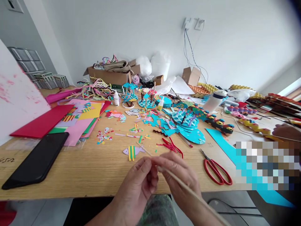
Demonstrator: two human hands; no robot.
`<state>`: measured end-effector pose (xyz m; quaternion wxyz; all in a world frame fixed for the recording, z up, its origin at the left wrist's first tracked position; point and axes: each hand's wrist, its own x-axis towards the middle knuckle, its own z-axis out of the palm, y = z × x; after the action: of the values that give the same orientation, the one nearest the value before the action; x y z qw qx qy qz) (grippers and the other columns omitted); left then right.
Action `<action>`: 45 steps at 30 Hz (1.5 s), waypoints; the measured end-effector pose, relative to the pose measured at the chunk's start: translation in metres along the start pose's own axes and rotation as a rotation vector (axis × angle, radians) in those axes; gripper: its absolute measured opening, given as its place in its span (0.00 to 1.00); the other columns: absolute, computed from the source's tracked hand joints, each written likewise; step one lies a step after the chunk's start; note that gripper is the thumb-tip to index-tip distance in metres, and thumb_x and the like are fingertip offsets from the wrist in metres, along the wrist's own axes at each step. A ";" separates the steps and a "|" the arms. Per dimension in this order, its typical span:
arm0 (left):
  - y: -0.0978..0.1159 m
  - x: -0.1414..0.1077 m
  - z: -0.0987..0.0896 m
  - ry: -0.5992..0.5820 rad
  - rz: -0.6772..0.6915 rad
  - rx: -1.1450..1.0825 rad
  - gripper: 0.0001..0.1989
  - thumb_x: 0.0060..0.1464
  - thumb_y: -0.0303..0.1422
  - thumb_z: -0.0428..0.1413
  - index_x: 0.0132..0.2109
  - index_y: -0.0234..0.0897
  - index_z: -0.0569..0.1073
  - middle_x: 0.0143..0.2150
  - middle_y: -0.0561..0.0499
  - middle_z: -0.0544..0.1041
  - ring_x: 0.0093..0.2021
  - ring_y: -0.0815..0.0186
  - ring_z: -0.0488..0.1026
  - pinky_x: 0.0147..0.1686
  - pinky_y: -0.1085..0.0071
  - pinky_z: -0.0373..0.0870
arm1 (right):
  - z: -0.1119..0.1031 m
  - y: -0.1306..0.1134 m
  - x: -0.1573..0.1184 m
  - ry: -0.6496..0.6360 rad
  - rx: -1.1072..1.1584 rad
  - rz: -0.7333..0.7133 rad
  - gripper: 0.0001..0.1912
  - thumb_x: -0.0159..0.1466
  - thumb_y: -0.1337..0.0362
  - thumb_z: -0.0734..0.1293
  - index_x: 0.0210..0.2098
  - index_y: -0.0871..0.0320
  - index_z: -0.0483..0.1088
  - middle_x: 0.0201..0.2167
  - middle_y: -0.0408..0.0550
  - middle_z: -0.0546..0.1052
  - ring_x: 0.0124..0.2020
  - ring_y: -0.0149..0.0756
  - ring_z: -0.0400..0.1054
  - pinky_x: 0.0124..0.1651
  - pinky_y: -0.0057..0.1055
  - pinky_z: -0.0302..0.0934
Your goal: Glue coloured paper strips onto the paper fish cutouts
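Hands [141,179] [181,175] together, slanted stick [184,185] pointing forward-left

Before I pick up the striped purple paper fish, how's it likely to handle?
The purple paper fish looks like thin, flat paper, so it's probably light and floppy. The yellow and green strips run past its lower edge and might catch or fold. Lying flat on the table, it would likely slide if pushed.
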<state>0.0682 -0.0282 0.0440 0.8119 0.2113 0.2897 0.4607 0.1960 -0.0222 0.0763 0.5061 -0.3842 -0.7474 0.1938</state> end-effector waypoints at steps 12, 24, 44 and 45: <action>0.057 0.009 -0.074 -0.029 1.016 1.984 0.19 0.54 0.21 0.40 0.43 0.38 0.72 0.41 0.49 0.74 0.44 0.60 0.65 0.44 0.63 0.65 | 0.029 0.032 0.054 -0.154 0.336 0.325 0.06 0.61 0.66 0.57 0.32 0.60 0.65 0.27 0.44 0.71 0.24 0.26 0.66 0.26 0.24 0.61; 0.039 0.026 -0.082 0.019 1.138 2.258 0.17 0.61 0.28 0.38 0.42 0.37 0.71 0.40 0.52 0.74 0.47 0.62 0.63 0.44 0.65 0.65 | 0.041 0.044 0.055 -0.335 0.100 0.268 0.10 0.64 0.65 0.53 0.29 0.57 0.62 0.21 0.40 0.69 0.23 0.25 0.65 0.29 0.23 0.58; 0.041 0.024 -0.076 0.015 1.022 2.311 0.13 0.58 0.28 0.44 0.42 0.37 0.73 0.42 0.50 0.75 0.46 0.59 0.63 0.42 0.64 0.63 | 0.057 0.062 0.081 -0.383 0.021 0.271 0.07 0.59 0.72 0.57 0.26 0.58 0.60 0.20 0.38 0.68 0.19 0.23 0.61 0.23 0.19 0.55; 0.041 0.023 -0.076 0.014 1.017 2.311 0.13 0.58 0.28 0.44 0.42 0.37 0.73 0.43 0.50 0.75 0.46 0.59 0.63 0.42 0.64 0.63 | 0.058 0.064 0.083 -0.378 0.012 0.264 0.07 0.59 0.72 0.57 0.25 0.58 0.60 0.20 0.38 0.68 0.19 0.22 0.62 0.23 0.19 0.55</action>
<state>0.0013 0.0182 0.0065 -0.1164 0.8808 0.4130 0.2001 0.1519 0.0877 0.0600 0.3298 -0.4327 -0.7708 0.3315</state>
